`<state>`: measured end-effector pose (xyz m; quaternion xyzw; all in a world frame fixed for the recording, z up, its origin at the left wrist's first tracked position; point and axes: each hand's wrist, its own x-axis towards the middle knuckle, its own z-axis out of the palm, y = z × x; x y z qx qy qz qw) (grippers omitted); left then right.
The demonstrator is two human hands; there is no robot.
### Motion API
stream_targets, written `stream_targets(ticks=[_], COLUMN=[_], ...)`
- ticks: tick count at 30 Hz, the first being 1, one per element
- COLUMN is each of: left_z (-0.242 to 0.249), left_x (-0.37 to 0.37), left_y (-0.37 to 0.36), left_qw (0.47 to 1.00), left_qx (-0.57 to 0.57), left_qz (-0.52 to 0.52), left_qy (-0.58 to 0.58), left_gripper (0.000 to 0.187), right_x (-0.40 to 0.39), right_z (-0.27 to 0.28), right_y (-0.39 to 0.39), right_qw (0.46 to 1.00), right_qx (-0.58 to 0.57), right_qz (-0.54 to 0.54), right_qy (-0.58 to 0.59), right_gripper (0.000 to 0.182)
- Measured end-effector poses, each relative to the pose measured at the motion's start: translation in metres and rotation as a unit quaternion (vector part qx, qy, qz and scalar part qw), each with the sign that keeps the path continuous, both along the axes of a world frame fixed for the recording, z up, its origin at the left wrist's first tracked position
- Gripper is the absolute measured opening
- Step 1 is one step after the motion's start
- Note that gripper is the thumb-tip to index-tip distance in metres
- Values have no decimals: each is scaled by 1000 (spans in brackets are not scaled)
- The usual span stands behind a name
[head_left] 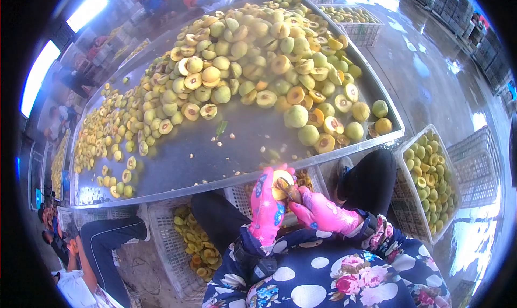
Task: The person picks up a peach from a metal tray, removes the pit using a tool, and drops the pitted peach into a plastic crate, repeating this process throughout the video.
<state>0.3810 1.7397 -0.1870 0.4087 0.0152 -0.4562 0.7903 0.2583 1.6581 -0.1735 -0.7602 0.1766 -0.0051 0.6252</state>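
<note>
My left hand (263,205), in a pink patterned glove, is closed around a pale yellow peach half (280,179) just past the table's near edge. Its cut face is turned up and shows a brown hollow. From the right, my right hand (327,216), in a matching glove, grips a small tool with a brownish handle (294,194). The tool's tip meets the middle of the cut face; its exact shape is hard to make out. Below both hands stands a crate (239,200) with fruit pieces in it, partly hidden by my hands.
A metal table (242,135) bears a heap of whole and halved peaches (258,55), with loose stones and a leaf (221,127). Crates of fruit stand at the right (401,184) and lower left (161,243). Another person's leg (116,238) is at the left.
</note>
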Motion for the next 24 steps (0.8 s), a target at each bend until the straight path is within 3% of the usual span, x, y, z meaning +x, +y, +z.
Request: stream_targets(ticks=[2,6,14,24], left_z=[-4,-14,-22,-20], left_x=[0,6,7,3], left_y=[1,2,3,0], left_qw=[1000,998,991,995], left_qx=[18,37,84,69], left_qz=[-6,-38,-37,23], left_qy=[-4,-46,-102,-71], left_gripper=[35,32,31,32], right_x=[-1,3,3,7], right_z=[-12,4,-20,-50], right_y=[-1,-10,-11,1], right_qw=[998,994,979,994], right_qx=[-42,-92,-180,-95], right_qz=[10,64,87,36], right_qy=[-34,4,49,-31], right_gripper=[21,25,24,25])
